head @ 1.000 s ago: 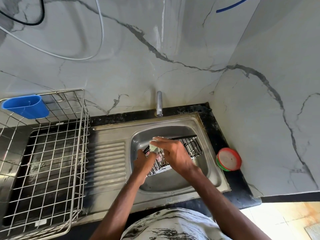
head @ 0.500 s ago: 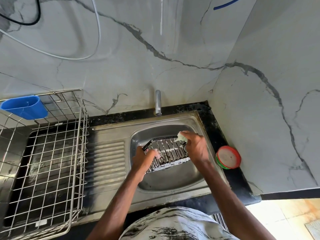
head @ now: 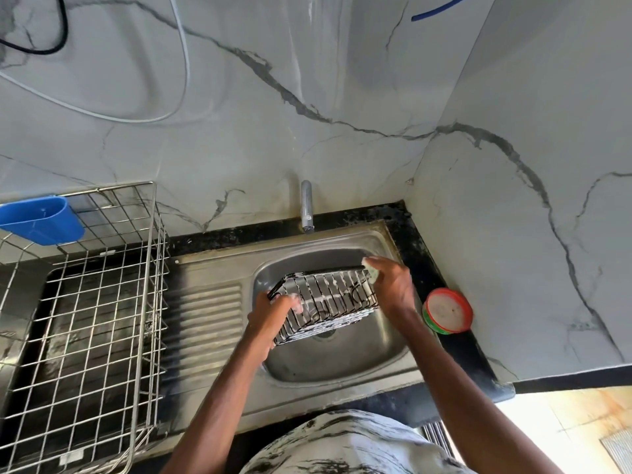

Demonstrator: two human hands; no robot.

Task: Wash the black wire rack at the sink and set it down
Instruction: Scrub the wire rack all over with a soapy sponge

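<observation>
A steel sink (head: 376,367) is set into a black counter (head: 458,354) in a corner of two white, grey-veined marble walls (head: 239,131). A short tap (head: 306,206) stands behind the sink, at the middle of its back rim. The ribbed draining board (head: 205,319) runs off the sink's left side. Beyond it, further left, sits a large wire dish basket (head: 85,319) with a blue plastic holder (head: 41,220) hooked on its back edge. On the counter just right of the sink rests a round red and green tub (head: 447,311) of pale paste. Pale floor tiles show below the counter to the sink's right.

The black wire rack (head: 328,302) is held over the sink bowl, tilted, with soap foam on its wires. The left hand (head: 270,319) grips the rack's left end, fingers curled round the wires and flecked with foam. The right hand (head: 393,285) is closed round a pale sponge (head: 371,268), pressing it against the rack's back right corner, just inside the sink's right rim.
</observation>
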